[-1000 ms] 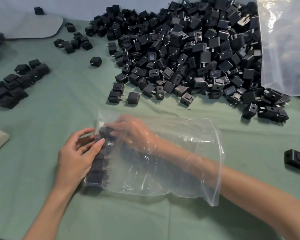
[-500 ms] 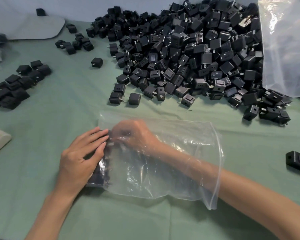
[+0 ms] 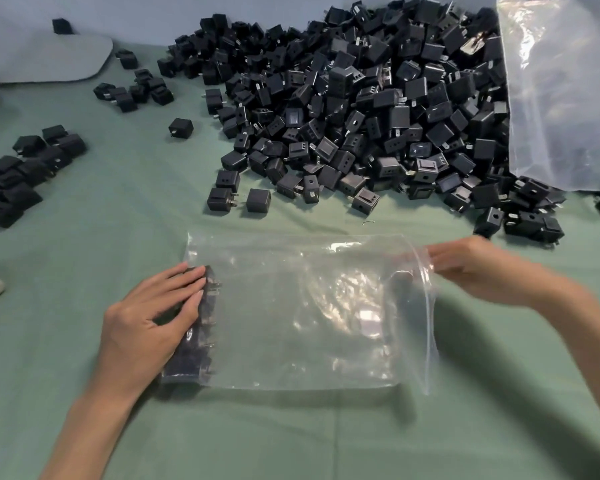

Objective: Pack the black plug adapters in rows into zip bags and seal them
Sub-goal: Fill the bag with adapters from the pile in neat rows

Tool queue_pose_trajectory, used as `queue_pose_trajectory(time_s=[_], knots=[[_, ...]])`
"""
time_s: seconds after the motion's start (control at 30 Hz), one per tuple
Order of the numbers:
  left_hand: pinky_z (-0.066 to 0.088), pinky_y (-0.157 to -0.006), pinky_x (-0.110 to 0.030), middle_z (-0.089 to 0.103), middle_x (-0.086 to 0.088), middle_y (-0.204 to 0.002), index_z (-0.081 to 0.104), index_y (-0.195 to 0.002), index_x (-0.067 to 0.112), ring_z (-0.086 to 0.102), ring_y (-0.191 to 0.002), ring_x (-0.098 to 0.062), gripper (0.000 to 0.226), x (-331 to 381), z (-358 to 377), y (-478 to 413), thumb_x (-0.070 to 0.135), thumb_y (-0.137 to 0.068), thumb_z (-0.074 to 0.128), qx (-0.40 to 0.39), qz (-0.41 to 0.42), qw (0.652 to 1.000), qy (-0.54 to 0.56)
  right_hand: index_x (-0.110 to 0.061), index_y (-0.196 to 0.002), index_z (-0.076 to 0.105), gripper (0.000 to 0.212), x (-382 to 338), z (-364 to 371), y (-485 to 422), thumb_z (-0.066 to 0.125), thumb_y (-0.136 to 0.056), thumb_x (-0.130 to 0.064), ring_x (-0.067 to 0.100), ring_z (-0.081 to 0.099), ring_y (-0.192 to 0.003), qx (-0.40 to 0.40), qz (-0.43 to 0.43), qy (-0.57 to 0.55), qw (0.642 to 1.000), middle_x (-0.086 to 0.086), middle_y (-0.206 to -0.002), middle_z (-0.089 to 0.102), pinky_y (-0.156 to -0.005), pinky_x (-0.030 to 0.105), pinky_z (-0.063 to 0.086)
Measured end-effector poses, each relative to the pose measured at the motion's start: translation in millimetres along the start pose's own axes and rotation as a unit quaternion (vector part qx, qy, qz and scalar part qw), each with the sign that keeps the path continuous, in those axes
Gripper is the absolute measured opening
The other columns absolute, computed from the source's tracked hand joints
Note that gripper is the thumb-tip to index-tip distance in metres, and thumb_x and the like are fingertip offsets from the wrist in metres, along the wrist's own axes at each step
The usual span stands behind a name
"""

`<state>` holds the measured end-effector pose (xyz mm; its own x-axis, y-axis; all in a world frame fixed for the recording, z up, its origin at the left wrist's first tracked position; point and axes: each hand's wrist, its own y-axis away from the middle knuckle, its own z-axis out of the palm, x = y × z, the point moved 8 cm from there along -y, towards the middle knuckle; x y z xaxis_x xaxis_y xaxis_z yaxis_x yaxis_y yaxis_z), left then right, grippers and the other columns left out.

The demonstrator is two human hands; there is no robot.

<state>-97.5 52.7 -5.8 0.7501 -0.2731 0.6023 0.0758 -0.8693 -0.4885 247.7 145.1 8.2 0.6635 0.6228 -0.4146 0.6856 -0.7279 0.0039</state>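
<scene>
One row of black plug adapters [image 3: 201,336] lies on the table [image 3: 291,441] inside the zip bag [image 3: 309,327], at the bag's closed left end. The left hand [image 3: 146,327] presses on it there, grip spread flat. At the bag's open right end, the right hand [image 3: 478,268] has its grip pinching the zip edge. Beyond the bag sits the loose pile of adapters [image 3: 361,109].

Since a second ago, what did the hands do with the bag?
The right hand slid out of the zip bag, moving right; it is now at the bag's open mouth. The left hand stayed pressed on the row of adapters inside, and the big pile did not move.
</scene>
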Motion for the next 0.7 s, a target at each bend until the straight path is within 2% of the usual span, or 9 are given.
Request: queue_pose_trajectory(time_s=[0.07, 0.1, 0.17, 0.2, 0.27, 0.37, 0.47, 0.53, 0.7], knots=[[0.046, -0.101, -0.029, 0.069, 0.003, -0.109, 0.071, -0.105, 0.006, 0.063, -0.109, -0.01, 0.025, 2, 0, -1, 0.01, -0.081, 0.068, -0.004, -0.002, 1.0, 0.0, -0.017, -0.084, 0.075, 0.048, 31, -33, 1, 0.051, -0.081, 0.025, 0.0, 0.069, -0.073, 0.064, 0.107, -0.093, 0.988, -0.011, -0.088, 0.075, -0.064, 0.019, 0.056], [0.046, -0.101, -0.028, 0.069, 0.004, -0.109, 0.071, -0.105, 0.006, 0.063, -0.109, -0.01, 0.025, 3, 0, -2, 0.011, -0.081, 0.067, -0.007, -0.001, 1.0, 0.0, -0.02, -0.081, 0.073, 0.047, 42, -52, -3, 0.05, -0.084, 0.021, 0.003, 0.066, -0.063, 0.139, 0.128, -0.121, 0.974, -0.005, -0.08, 0.074, -0.055, 0.022, 0.055], [0.045, -0.102, -0.026, 0.068, 0.007, -0.11, 0.07, -0.107, 0.007, 0.063, -0.109, -0.009, 0.026, 4, 0, -2, 0.012, -0.081, 0.067, -0.011, -0.001, 1.0, 0.0, -0.02, -0.089, 0.071, 0.03, 47, -74, -24, 0.055, -0.09, 0.005, 0.002, 0.064, -0.068, 0.257, 0.13, -0.127, 0.949, 0.001, -0.085, 0.072, -0.058, 0.015, 0.053], [0.045, -0.102, -0.025, 0.067, 0.008, -0.11, 0.069, -0.107, 0.008, 0.063, -0.109, -0.008, 0.027, 4, 0, -2, 0.012, -0.081, 0.067, -0.011, -0.003, 1.0, 0.002, -0.02, -0.097, 0.07, 0.022, 38, -73, -43, 0.059, -0.091, -0.002, 0.003, 0.065, -0.077, 0.259, 0.108, -0.119, 0.952, -0.003, -0.092, 0.07, -0.066, 0.013, 0.053], [0.044, -0.102, -0.023, 0.068, 0.007, -0.11, 0.069, -0.108, 0.007, 0.063, -0.11, -0.008, 0.027, 2, 0, -1, 0.012, -0.081, 0.067, -0.008, -0.01, 1.0, 0.006, -0.019, -0.11, 0.069, 0.02, 21, -50, -82, 0.065, -0.09, -0.016, 0.007, 0.063, -0.09, 0.192, 0.08, -0.083, 0.975, -0.008, -0.102, 0.064, -0.076, 0.017, 0.053], [0.044, -0.102, -0.024, 0.068, 0.007, -0.109, 0.068, -0.108, 0.007, 0.062, -0.11, -0.008, 0.028, 1, 0, 0, 0.012, -0.081, 0.068, -0.003, -0.017, 1.0, 0.012, -0.019, -0.111, 0.068, 0.026, 20, -7, -118, 0.069, -0.087, -0.029, 0.021, 0.056, -0.108, 0.079, 0.088, 0.058, 0.991, 0.001, -0.123, 0.057, -0.091, 0.04, 0.049], [0.044, -0.102, -0.023, 0.067, 0.01, -0.109, 0.068, -0.108, 0.009, 0.062, -0.111, -0.008, 0.028, 0, 0, 0, 0.013, -0.081, 0.067, -0.002, -0.017, 1.0, 0.013, -0.016, -0.097, 0.064, 0.016, 29, -5, -117, 0.072, -0.084, -0.022, 0.027, 0.053, -0.104, 0.126, 0.115, 0.084, 0.982, 0.003, -0.117, 0.053, -0.085, 0.044, 0.048], [0.044, -0.102, -0.023, 0.068, 0.011, -0.109, 0.069, -0.108, 0.011, 0.063, -0.112, -0.008, 0.027, -2, 0, 0, 0.014, -0.082, 0.067, -0.002, -0.016, 1.0, 0.018, -0.015, -0.098, 0.062, 0.018, 36, -6, -109, 0.071, -0.085, -0.024, 0.028, 0.054, -0.098, 0.137, 0.134, 0.088, 0.977, 0.004, -0.114, 0.05, -0.085, 0.043, 0.047], [0.045, -0.103, -0.026, 0.068, 0.01, -0.109, 0.07, -0.106, 0.013, 0.063, -0.112, -0.009, 0.024, -5, 1, 2, 0.019, -0.083, 0.064, -0.001, -0.017, 0.999, 0.034, -0.011, -0.11, 0.069, 0.022, 35, -2, -93, 0.065, -0.088, -0.014, 0.03, 0.054, -0.106, 0.097, 0.103, 0.105, 0.984, 0.009, -0.123, 0.052, -0.094, 0.04, 0.044]])
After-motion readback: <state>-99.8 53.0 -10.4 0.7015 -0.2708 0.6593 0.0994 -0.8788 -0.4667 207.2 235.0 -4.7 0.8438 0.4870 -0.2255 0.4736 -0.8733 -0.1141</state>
